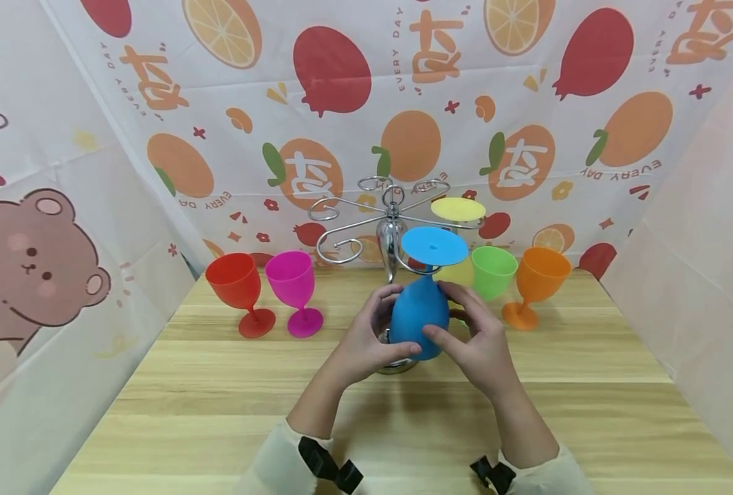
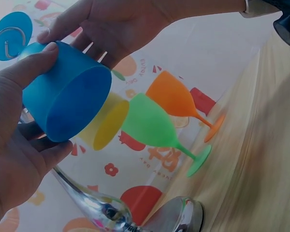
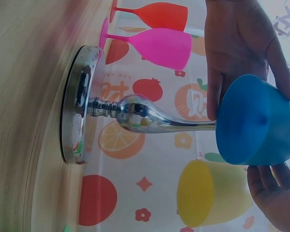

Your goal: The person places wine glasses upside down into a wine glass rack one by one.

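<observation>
A blue plastic goblet (image 1: 419, 316) hangs upside down at the near side of a silver metal stand (image 1: 389, 240), its flat foot above a curled wire arm. My left hand (image 1: 366, 344) holds the bowl from the left, thumb in front near the rim. From the right, my right hand (image 1: 480, 344) grips the same bowl, its thumb on the front. The goblet's open mouth (image 3: 241, 121) faces down in the right wrist view. Behind it a yellow goblet (image 2: 104, 125) also hangs upside down on the stand.
Red (image 1: 235, 282) and magenta (image 1: 292, 280) goblets stand upright on the wooden table (image 1: 218, 399) to the left. Green (image 1: 493, 271) and orange (image 1: 541, 275) goblets stand on the right. Several wire arms (image 1: 342, 240) spread from the stand's top. A fruit-print cloth (image 1: 354, 144) hangs behind.
</observation>
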Demonstrator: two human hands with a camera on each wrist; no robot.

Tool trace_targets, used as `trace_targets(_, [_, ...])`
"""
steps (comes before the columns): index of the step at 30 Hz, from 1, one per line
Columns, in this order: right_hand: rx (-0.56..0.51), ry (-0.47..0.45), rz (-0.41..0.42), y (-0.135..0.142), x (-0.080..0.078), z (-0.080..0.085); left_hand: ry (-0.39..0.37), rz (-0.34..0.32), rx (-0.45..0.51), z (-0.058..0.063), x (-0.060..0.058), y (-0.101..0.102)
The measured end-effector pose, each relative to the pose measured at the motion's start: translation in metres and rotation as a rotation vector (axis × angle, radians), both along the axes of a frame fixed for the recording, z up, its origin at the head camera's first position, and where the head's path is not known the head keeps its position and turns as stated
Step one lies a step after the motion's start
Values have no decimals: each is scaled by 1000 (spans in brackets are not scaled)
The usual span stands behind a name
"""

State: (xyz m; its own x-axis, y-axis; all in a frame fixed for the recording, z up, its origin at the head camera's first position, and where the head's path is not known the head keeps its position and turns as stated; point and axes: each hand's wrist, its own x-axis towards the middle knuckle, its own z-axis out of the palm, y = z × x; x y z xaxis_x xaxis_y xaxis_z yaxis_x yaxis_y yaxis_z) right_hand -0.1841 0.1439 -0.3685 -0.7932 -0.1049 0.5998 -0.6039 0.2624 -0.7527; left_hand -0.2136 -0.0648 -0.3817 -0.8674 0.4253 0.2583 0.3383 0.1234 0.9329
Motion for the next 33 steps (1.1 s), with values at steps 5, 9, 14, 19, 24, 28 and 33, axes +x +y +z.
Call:
trace_targets(5, [23, -4, -4, 0, -2, -2, 24, 20, -37, 1, 0, 0])
trace_targets(9, [34, -10, -4, 1, -4, -3, 34, 22, -47, 1, -2, 1])
trace_targets(14, [46, -25, -2, 2, -5, -6, 21, 28, -51, -2, -2, 2])
trace_targets(19, [46, -41, 2, 2, -7, -7, 9, 37, -52, -2, -3, 2])
trace_targets(24, [48, -53, 0, 2, -7, -8, 20, 45, -62, -2, -3, 2])
trace_targets(28, [43, -58, 2, 2, -7, -9, 20, 52, -73, -3, -2, 2])
trace_targets(33, [34, -74, 2, 0, -6, -10, 28, 75, -84, -4, -2, 4])
